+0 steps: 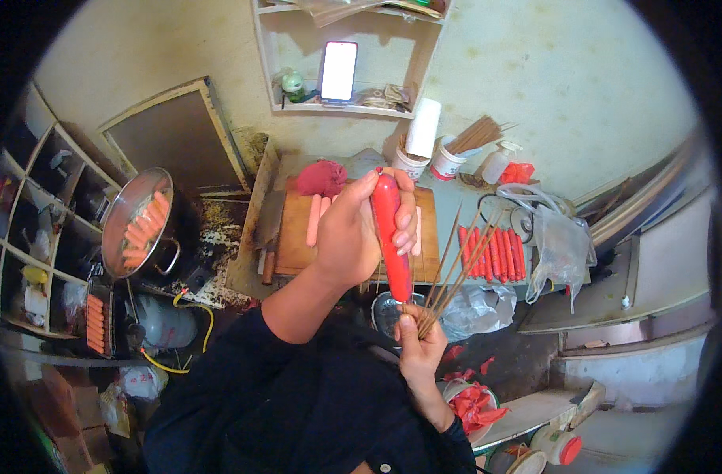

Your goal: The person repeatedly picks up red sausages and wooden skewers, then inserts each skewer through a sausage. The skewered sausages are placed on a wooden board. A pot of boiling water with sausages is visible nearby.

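Note:
My left hand (352, 231) is wrapped around a red-cased sausage (390, 231), which stands nearly upright above the wooden cutting board (367, 269). Several thin bamboo skewers (455, 266) fan out from my right hand (421, 338), whose fingertips are at the sausage's lower end. Whether a skewer tip is inside the sausage cannot be told. Pale pink unwrapped sausages (314, 222) lie on the board, partly hidden by my left hand. A row of red-cased sausages (492, 255) rests on the table to the right. A cleaver (269, 225) lies along the board's left edge.
A large metal pot (174, 237) with sausages stands at left, beside a gas cylinder (168, 320). Behind the board are a pink cloth (321, 176) and a tub of skewers (450, 160). A bucket (461, 388) holding red casings (474, 409) sits below my right arm.

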`<move>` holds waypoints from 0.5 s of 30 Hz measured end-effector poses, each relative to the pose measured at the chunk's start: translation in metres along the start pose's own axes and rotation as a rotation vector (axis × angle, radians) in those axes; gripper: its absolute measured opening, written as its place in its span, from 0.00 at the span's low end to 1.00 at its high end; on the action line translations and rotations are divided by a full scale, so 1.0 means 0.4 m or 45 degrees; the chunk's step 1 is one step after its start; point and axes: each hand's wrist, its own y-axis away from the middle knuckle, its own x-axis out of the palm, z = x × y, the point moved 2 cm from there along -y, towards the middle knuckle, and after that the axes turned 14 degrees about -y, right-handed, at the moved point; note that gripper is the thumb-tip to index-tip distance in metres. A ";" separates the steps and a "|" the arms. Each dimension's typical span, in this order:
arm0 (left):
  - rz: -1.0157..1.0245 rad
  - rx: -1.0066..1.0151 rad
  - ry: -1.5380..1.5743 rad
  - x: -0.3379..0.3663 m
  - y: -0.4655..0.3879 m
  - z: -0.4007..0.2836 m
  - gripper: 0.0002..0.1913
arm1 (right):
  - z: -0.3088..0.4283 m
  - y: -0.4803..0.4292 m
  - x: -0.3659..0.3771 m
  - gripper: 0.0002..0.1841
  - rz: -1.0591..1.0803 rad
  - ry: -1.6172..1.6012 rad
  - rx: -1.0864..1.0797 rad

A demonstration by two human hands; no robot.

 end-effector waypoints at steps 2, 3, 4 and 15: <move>0.039 0.046 0.076 -0.006 0.002 -0.010 0.19 | 0.009 0.006 -0.010 0.10 0.021 0.012 0.022; 0.055 0.049 0.086 -0.009 0.003 -0.016 0.19 | 0.013 0.006 -0.016 0.10 0.056 -0.017 0.050; 0.071 0.050 0.100 -0.012 0.003 -0.020 0.18 | 0.013 0.008 -0.022 0.10 0.081 -0.067 0.114; 0.245 0.057 0.227 -0.004 0.018 -0.018 0.19 | 0.056 -0.034 -0.123 0.12 0.292 -0.024 0.243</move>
